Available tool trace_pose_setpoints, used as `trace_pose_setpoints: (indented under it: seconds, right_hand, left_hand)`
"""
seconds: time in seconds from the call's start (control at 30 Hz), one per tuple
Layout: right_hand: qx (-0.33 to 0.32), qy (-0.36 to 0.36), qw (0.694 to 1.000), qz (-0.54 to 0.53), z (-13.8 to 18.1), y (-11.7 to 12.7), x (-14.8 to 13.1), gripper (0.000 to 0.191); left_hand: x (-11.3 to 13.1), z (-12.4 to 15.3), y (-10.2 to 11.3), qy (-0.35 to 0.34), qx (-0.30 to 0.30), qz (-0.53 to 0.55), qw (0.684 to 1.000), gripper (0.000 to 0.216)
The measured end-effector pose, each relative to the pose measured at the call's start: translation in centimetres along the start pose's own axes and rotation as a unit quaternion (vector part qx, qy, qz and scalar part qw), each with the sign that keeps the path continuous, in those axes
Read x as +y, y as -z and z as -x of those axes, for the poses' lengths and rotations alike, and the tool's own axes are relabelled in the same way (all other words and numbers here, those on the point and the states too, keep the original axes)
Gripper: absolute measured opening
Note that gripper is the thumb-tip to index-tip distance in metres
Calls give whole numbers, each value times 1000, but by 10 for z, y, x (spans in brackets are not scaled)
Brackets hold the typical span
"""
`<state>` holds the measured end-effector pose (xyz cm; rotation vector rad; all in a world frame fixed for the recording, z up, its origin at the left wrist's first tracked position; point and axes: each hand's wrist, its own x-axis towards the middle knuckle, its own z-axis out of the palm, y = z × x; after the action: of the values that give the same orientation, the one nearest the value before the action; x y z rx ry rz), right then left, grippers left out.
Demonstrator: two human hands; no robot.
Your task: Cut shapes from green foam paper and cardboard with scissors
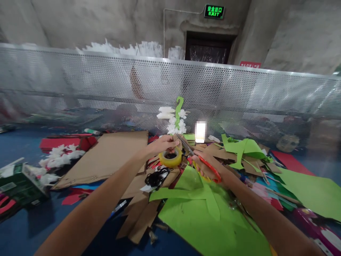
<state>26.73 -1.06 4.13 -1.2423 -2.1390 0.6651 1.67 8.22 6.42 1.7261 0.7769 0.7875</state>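
My left hand (164,145) is closed round a roll of yellowish clear tape (171,158), held just above the table. My right hand (206,168) grips red-handled scissors (198,159). Their blades point up and left toward the tape roll and my left fingers. A white and green paper ornament (176,119) stands upright just behind both hands. Below the hands lie green paper sheets (202,213) and a tangle of black cord (157,176).
Brown cardboard pieces (112,156) cover the blue table (18,145) at the left. White paper flowers (60,156) and a green box (18,183) lie far left. More green paper (311,188) and red scraps lie right. A perforated metal screen (106,89) closes the back.
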Motion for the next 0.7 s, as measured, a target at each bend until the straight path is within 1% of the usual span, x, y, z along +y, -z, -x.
trace_pose_setpoints:
  seconds: [0.07, 0.17, 0.33, 0.43, 0.5, 0.6, 0.63, 0.7]
  right_hand:
    - [-22, -19, 998, -47, 2, 6, 0, 52]
    - [-42, -44, 994, -96, 5, 15, -4, 50]
    - [-57, -50, 992, -105, 9, 22, -13, 58]
    - [-73, -50, 991, -103, 9, 23, -13, 63]
    - [-86, -37, 989, -113, 10, 25, -10, 64]
    - [-105, -19, 981, -163, 14, 30, -5, 63]
    - [-109, -18, 979, -172, 15, 32, -3, 63]
    - [-109, -14, 982, -156, 18, 36, -2, 63]
  left_hand:
    - [1, 1, 3, 1, 8, -8, 1000, 56]
    - [2, 3, 5, -2, 0, -28, 1000, 54]
    - [2, 5, 3, -17, 8, -33, 999, 51]
    - [1, 6, 3, -24, -1, -21, 999, 49]
    - [1, 7, 5, -36, 4, -18, 999, 46]
    - [1, 8, 10, -59, 42, -12, 997, 44]
    - [1, 9, 12, -65, 65, -3, 996, 44]
    - [0, 10, 16, -76, 115, 27, 990, 45]
